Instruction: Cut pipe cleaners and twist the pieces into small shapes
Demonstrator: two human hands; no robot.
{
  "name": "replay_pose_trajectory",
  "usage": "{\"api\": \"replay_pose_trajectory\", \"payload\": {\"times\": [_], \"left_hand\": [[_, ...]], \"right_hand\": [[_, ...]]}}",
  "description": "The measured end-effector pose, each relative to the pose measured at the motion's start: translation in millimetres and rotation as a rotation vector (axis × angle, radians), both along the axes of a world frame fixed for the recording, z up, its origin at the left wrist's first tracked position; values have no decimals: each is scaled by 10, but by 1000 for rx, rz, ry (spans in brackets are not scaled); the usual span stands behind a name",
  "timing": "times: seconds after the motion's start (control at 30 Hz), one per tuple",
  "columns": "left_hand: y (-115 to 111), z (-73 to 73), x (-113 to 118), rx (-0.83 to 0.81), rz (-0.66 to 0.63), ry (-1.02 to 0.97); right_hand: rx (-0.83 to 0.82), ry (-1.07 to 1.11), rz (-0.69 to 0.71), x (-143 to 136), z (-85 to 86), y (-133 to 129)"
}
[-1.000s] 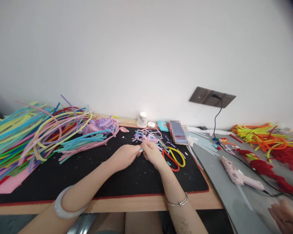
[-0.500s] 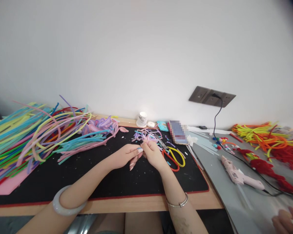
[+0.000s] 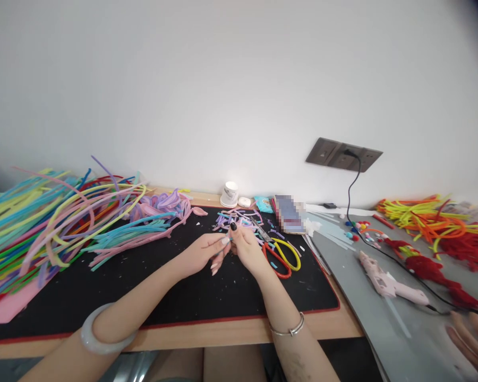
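Above the black mat [image 3: 175,297], my left hand [image 3: 209,252] and my right hand [image 3: 245,248] meet at the fingertips. Both are closed in a pinch. A small teal piece shows between them, mostly hidden by the fingers, so its kind is unclear. Just beyond my hands lies a pile of short cut pipe cleaner pieces [image 3: 245,216] in purple, pink and teal. Scissors with red and yellow handles [image 3: 290,255] rest to the right of my right hand. Teal and pink pipe cleaners [image 3: 135,233] lie left of my hands.
A large heap of coloured pipe cleaners [image 3: 59,212] covers the left. By the wall stand a paper cup [image 3: 229,194] and a phone [image 3: 290,215]. A corded pink glue gun [image 3: 390,281] and red fuzzy pieces [image 3: 426,268] lie right, near another person's hand [image 3: 468,339].
My right thumb has lifted and shows its dark nail; both hands stay pinched together. The other person's hand at the lower right has moved up a little. The view has shifted slightly.
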State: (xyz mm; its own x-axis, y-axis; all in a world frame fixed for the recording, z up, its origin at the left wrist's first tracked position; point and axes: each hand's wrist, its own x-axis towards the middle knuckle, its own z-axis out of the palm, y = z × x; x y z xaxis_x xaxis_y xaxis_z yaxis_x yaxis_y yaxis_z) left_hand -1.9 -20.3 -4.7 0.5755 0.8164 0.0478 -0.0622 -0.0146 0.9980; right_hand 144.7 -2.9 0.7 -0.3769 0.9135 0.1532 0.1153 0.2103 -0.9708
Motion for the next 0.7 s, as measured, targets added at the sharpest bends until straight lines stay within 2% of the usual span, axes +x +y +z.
{"api": "replay_pose_trajectory", "payload": {"times": [0.1,0.17,0.23,0.3,0.43,0.53,0.6,0.7], "left_hand": [[34,13,-46,462,208,425],[59,-4,-78,705,282,683],[80,-36,-94,857,301,864],[92,-71,-91,934,289,966],[89,-99,-67,992,262,1061],[81,-80,-65,974,260,1052],[81,-56,-72,895,242,943],[91,-28,-75,610,151,610]], "right_hand": [[-134,43,9,22,-87,49],[-181,7,17,21,-119,57],[-201,-34,9,11,-134,57],[-181,-70,-11,-2,-137,58],[-56,-154,-62,-3,-112,66],[51,-240,-73,19,-64,59],[117,-271,-56,39,-27,49],[161,-260,3,61,12,35]]}}
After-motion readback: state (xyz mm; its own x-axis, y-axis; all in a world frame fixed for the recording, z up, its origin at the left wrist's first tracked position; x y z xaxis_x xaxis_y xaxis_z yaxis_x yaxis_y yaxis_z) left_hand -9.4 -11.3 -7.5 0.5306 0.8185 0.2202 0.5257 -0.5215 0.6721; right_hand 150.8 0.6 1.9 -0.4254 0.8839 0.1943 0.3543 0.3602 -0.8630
